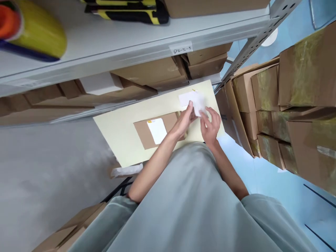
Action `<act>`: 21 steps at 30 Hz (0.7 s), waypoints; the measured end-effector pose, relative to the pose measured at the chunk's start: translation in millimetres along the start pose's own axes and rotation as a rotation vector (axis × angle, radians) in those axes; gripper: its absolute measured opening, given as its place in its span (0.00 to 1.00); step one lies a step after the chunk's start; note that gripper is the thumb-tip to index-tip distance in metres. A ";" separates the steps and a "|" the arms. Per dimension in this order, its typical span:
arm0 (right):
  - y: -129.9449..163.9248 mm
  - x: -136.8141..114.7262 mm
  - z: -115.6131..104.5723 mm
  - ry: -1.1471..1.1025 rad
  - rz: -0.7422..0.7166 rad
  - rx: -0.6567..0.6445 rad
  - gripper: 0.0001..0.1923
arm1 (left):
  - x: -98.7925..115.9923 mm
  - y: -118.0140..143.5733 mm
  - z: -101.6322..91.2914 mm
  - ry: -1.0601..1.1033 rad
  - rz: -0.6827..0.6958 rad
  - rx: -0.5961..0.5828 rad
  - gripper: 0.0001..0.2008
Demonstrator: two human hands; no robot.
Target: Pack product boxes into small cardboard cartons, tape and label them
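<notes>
Both hands pinch a white paper slip [193, 101], left hand [183, 122] at its seven o'clock, right hand [211, 126] at five, above the brown envelope [157, 131]

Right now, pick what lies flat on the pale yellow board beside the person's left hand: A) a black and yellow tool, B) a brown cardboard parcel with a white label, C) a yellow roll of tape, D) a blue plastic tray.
B: the brown cardboard parcel with its white label lies flat on the pale yellow board, right beside the left hand.
</notes>
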State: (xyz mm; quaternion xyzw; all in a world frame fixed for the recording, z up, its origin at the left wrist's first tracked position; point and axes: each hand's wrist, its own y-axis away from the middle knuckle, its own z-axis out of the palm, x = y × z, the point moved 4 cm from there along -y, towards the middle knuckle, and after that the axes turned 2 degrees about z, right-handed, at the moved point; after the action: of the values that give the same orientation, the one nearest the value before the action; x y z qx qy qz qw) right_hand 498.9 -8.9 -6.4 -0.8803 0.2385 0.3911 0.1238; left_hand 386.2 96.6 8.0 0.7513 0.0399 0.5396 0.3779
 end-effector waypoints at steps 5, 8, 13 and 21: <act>55.8 -54.2 10.5 -0.166 -0.045 -0.308 0.20 | -38.9 87.6 -57.8 0.418 -0.070 0.024 0.34; 74.8 -81.2 15.1 -0.396 0.011 -0.548 0.28 | -63.8 116.8 -98.7 0.445 -0.085 0.053 0.35; 91.2 -133.7 44.9 -0.643 0.042 -0.888 0.32 | -90.0 162.7 -155.1 0.330 -0.077 0.074 0.35; 110.5 -231.0 71.4 -0.591 0.007 -0.969 0.30 | -111.2 243.1 -253.0 0.392 0.005 0.166 0.22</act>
State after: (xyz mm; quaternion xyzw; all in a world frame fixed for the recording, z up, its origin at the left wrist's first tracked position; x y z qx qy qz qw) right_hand 262.8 0.0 115.5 -0.6886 -0.0101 0.6862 -0.2342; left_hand 42.8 4.4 103.1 0.6607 0.1550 0.6712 0.2983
